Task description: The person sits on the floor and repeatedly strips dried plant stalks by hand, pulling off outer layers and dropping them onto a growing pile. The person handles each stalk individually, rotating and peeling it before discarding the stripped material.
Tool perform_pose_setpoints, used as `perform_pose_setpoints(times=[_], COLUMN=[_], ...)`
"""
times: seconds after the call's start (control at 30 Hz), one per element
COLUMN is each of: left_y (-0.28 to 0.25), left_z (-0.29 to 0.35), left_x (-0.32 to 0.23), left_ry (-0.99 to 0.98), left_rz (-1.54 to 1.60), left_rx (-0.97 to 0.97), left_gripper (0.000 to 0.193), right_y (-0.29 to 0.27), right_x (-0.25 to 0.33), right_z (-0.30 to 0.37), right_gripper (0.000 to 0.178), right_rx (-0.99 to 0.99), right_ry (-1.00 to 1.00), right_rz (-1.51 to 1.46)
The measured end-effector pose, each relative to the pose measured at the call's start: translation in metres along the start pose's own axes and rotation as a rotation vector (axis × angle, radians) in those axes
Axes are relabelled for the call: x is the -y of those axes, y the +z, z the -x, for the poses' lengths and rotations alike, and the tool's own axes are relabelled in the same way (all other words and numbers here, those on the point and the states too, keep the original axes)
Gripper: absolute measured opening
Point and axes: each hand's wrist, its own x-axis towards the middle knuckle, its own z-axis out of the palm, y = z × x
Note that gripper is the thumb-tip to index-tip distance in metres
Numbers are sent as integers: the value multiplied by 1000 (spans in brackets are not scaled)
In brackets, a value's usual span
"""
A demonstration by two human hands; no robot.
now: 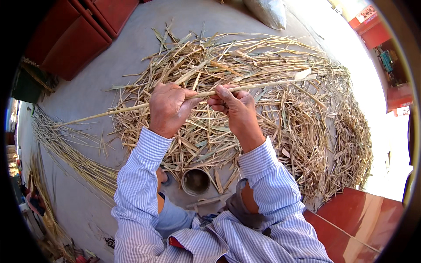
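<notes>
A long pale reed stalk (274,83) crosses in front of me, its thin end running out to the left and its thicker end to the right. My left hand (169,107) is closed around it, back of the hand up. Close by on the right, my right hand (234,107) pinches the same stalk between thumb and fingers. A dry leaf (302,74) stands off the stalk near its right end. Beneath both hands spreads a wide heap of dry stripped leaves and husks (302,144).
A bundle of bare stalks (83,168) lies on the grey floor at left. A round metal container (196,182) stands between my feet. Red furniture (70,39) is at the far left, a pale sack (266,13) at the back, and a red panel (351,219) at lower right.
</notes>
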Motion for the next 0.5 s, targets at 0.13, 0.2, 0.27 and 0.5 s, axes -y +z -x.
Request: perform_pose_setpoints(times=[0.13,0.2,0.27,0.5], left_y=[-8,-15,-59,-92], left_z=[4,8,-16,0], left_x=[-2,-2,-5,68], left_ry=[-50,-338,-615,-374], left_rz=[-5,198,509,-163], left_rx=[5,-141,-446,-139], left_gripper=[16,16,19,27], right_y=[3,-1,-14,-16], right_x=[2,-5,-6,3], right_z=[4,0,-8,-11], right_gripper=[26,22,20,26], right_rx=[14,-47,-109,-110], right_ry=[6,-18,-75,-24], right_rz=[27,73,117,79])
